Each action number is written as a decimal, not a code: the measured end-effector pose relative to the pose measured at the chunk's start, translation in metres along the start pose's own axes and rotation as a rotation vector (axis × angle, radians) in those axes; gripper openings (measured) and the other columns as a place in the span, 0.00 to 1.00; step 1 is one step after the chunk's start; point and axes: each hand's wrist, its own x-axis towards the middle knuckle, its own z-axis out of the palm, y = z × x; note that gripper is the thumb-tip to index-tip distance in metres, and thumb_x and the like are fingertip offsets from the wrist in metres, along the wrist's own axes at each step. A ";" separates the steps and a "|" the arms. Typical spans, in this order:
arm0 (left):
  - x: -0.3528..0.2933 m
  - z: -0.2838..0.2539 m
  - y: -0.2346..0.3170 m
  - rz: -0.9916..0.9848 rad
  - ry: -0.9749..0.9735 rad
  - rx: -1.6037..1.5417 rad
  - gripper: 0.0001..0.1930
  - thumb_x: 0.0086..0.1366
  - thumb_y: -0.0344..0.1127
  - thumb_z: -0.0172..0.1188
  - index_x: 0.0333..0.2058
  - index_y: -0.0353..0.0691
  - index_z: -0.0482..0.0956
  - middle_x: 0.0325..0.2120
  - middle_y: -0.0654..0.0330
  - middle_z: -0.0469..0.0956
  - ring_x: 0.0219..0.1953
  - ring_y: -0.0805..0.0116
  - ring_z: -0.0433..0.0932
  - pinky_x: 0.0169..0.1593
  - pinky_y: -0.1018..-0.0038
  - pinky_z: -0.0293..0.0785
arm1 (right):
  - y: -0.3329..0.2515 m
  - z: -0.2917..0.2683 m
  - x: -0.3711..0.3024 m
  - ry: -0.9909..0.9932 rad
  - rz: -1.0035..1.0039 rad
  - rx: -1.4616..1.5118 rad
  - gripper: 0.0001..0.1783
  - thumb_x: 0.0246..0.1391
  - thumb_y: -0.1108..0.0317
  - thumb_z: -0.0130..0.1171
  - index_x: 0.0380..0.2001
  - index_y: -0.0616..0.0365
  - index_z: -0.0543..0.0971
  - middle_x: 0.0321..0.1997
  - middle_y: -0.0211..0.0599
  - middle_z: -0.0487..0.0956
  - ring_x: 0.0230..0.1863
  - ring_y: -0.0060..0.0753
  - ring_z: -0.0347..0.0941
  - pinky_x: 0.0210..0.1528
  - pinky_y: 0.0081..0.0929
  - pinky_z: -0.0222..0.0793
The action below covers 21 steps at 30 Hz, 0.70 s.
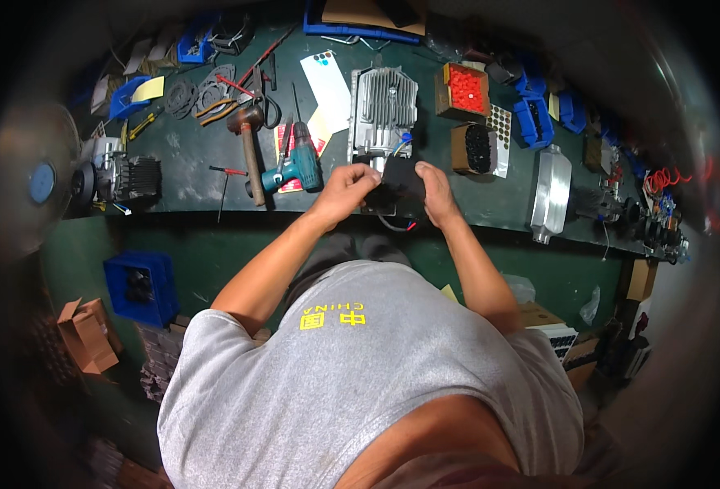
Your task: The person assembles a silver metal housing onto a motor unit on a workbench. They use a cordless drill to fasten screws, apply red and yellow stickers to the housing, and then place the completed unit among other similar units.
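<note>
- Right hand [438,194]: fingers held black plate [401,173] at metal casing [388,98]'s near end
- Left hand [347,191]: fingers sat narrow, grip unclear
- Drill [303,163] lay left of casing

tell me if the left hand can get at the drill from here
Probably yes: the drill lies just to the left of the left hand, and nothing seems to stand between them. Its fingers are busy beside the black plate, though, so they may need freeing first.

A mallet [251,153] lies beside a teal drill [302,163] — both on the bench [182,163]. Red caps [465,88] fill a box [459,112].
</note>
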 end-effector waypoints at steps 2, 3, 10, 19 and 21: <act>-0.009 -0.004 0.013 -0.080 -0.024 0.022 0.15 0.67 0.47 0.65 0.36 0.40 0.82 0.27 0.69 0.77 0.28 0.81 0.71 0.31 0.79 0.68 | 0.000 -0.003 -0.008 -0.028 -0.028 -0.192 0.17 0.67 0.60 0.47 0.30 0.65 0.70 0.26 0.34 0.67 0.30 0.26 0.62 0.36 0.31 0.63; -0.014 -0.007 0.017 -0.123 -0.031 0.034 0.16 0.67 0.48 0.66 0.36 0.40 0.81 0.28 0.70 0.76 0.29 0.81 0.71 0.32 0.78 0.68 | -0.017 0.005 -0.014 -0.046 -0.040 -0.284 0.17 0.67 0.60 0.47 0.30 0.65 0.69 0.25 0.35 0.65 0.29 0.27 0.60 0.35 0.31 0.61; -0.017 -0.007 -0.005 -0.099 0.058 -0.081 0.16 0.62 0.48 0.72 0.29 0.45 0.78 0.25 0.71 0.75 0.27 0.81 0.68 0.30 0.80 0.63 | -0.033 0.027 -0.028 -0.021 -0.103 -0.363 0.19 0.69 0.58 0.48 0.29 0.64 0.68 0.22 0.40 0.63 0.27 0.29 0.59 0.33 0.36 0.63; -0.016 -0.009 0.028 -0.083 -0.077 0.115 0.18 0.65 0.46 0.69 0.43 0.37 0.79 0.31 0.65 0.79 0.34 0.77 0.77 0.39 0.75 0.81 | -0.042 0.028 -0.033 -0.063 -0.117 -0.386 0.21 0.69 0.57 0.50 0.27 0.65 0.69 0.22 0.46 0.68 0.24 0.33 0.65 0.31 0.38 0.63; -0.010 -0.017 0.029 -0.084 -0.150 0.151 0.20 0.64 0.44 0.70 0.45 0.35 0.79 0.31 0.66 0.79 0.33 0.77 0.77 0.37 0.77 0.80 | -0.043 0.026 -0.033 -0.099 -0.124 -0.382 0.21 0.69 0.57 0.50 0.28 0.66 0.70 0.22 0.47 0.69 0.24 0.35 0.66 0.32 0.39 0.64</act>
